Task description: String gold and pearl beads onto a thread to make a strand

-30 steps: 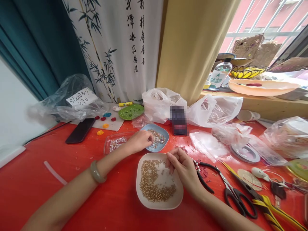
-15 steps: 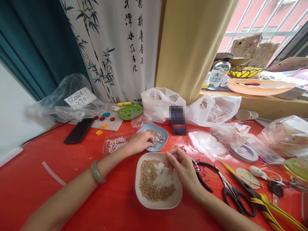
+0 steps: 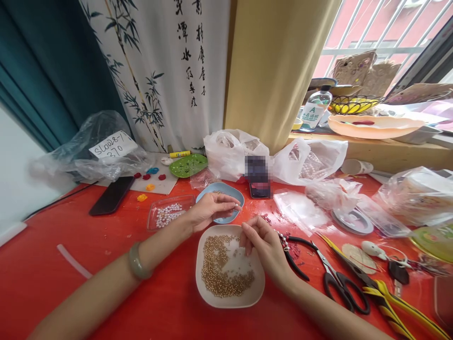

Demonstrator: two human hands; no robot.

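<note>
My left hand (image 3: 212,208) hovers over the blue dish (image 3: 226,219) of mixed beads, thumb and forefinger pinched on a small bead I can barely make out. A jade bangle (image 3: 137,261) sits on that wrist. My right hand (image 3: 264,244) rests at the right rim of the white square dish (image 3: 244,298) of small gold beads, fingers curled in a pinch; what they hold is too small to name. A clear tray of white pearls (image 3: 166,213) lies left of the blue dish.
Black pliers (image 3: 296,264), black scissors (image 3: 338,278) and yellow-handled cutters (image 3: 392,297) lie to the right on the red table (image 3: 71,278). Plastic bags (image 3: 233,153), a green dish (image 3: 187,165), a black phone (image 3: 111,195) and a second phone (image 3: 258,177) stand behind.
My left hand has lifted out of the blue dish and turned palm-up, pinching a bead. My right hand has stayed at the white dish. The view has shifted slightly.
</note>
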